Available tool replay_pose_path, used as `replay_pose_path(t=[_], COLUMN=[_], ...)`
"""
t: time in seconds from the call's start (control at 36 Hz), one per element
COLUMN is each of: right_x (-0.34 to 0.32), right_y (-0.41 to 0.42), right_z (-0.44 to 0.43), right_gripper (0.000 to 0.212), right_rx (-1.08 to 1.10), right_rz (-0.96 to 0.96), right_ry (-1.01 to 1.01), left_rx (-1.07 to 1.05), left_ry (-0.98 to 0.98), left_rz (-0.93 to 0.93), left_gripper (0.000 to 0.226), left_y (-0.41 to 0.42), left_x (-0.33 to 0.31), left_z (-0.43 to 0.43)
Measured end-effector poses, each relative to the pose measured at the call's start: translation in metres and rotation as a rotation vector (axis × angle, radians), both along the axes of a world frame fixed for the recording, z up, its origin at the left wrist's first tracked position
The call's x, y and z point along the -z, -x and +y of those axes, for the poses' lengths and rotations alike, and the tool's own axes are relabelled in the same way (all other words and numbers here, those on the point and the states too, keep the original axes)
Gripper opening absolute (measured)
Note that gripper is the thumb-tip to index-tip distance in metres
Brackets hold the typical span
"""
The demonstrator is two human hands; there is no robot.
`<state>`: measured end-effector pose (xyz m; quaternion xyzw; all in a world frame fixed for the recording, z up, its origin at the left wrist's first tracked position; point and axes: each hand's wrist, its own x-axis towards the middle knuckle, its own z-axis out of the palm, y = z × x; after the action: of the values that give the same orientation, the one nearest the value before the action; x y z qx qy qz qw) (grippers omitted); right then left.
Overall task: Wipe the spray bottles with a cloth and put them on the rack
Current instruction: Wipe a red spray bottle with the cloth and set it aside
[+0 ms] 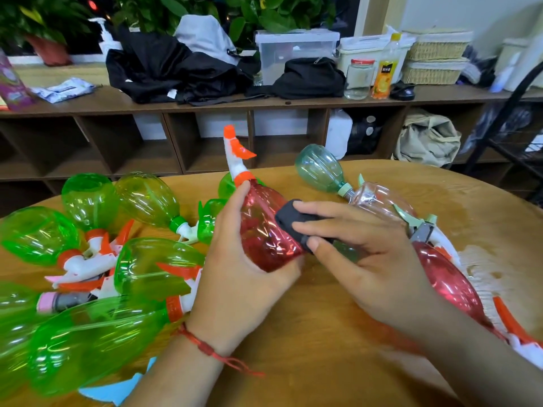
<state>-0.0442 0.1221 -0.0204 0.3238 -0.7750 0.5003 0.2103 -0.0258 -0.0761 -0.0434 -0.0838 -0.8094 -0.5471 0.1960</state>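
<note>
While the left hand (pixel 235 277) curls its fingers round the red spray bottle (pixel 261 230) above the desk (pixel 308 348), the right hand (pixel 367 259) pinches a dark cloth (pixel 291 221) against its side. Wiping looks underway; next it probably goes to the black rack (pixel 496 127), far right.

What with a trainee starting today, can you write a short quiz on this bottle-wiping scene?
1. True or false: the left hand grips the red spray bottle.
2. Which holds the dark cloth against it? A) right hand B) left hand C) neither
3. Fill in: the bottles heaped on the table at left are ___.
Key: 1 true; 2 A; 3 green.
</note>
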Motion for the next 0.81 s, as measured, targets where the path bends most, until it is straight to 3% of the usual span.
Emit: replay_pose_path(t=[0.17,0.28,0.44,0.67,0.81], right_x=[-0.002,-0.003,-0.01,-0.004,-0.001], right_y=[0.002,0.003,0.007,0.009,0.006], right_z=[0.003,0.005,0.008,0.009,0.004], right_gripper=[0.024,0.024,0.029,0.03,0.028], right_rx=[-0.019,-0.062,-0.108,-0.062,-0.018], right_rz=[-0.012,-0.182,-0.419,-0.356,-0.255], right_ry=[-0.003,0.145,0.384,0.31,0.172], left_rx=[0.014,0.135,0.293,0.15,0.065], left_ry=[-0.058,-0.063,0.105,0.351,0.307], left_rz=[-0.008,-0.022,-0.014,0.081,0.089], left_gripper=[0.113,0.113,0.119,0.125,0.121], left_y=[-0.003,-0.007,-0.018,-0.011,-0.006], left_x=[0.0,-0.004,-0.009,-0.007,-0.004], left_z=[0.004,0.003,0.007,0.006,0.005])
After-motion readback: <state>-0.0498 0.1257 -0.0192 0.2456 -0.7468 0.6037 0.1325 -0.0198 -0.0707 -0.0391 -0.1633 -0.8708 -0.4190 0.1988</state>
